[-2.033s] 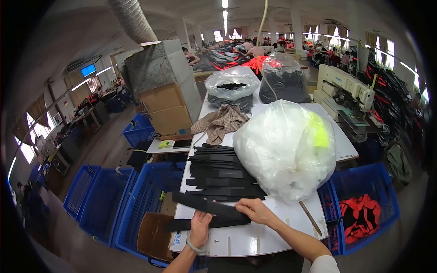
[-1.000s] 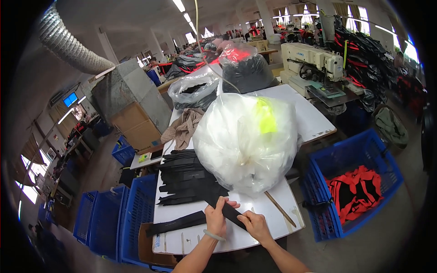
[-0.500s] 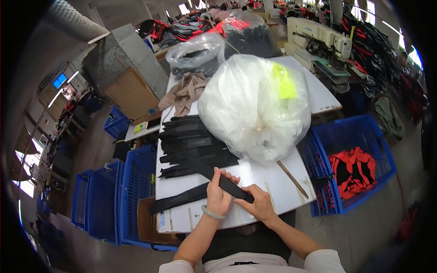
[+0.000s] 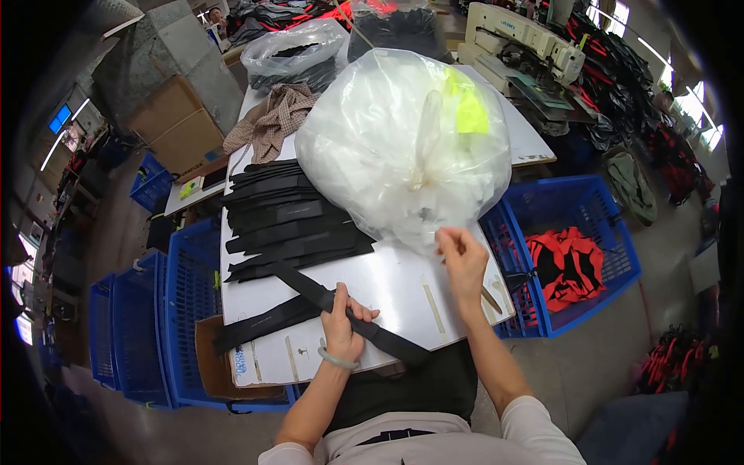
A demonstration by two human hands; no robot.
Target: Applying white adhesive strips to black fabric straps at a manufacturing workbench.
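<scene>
The black strip [image 4: 394, 344] ran slantwise above the surface [image 4: 403, 291], your left hand [image 4: 341, 332] keeping its grip clamped around the middle. Your right hand [image 4: 465, 267], raised beside the bulging plastic bag [image 4: 387, 147], had curled fingers (whether they met, I couldn't tell).

The left forearm [image 4: 316, 407] runs toward one o'clock, its left hand [image 4: 341, 327] closed in a grip, thumb [image 4: 339, 298] toward twelve, fingers [image 4: 366, 313] toward three. The right forearm [image 4: 496, 360] slants toward eleven o'clock; the right hand [image 4: 465, 267], at two o'clock from the other, has loosely bent fingers
</scene>
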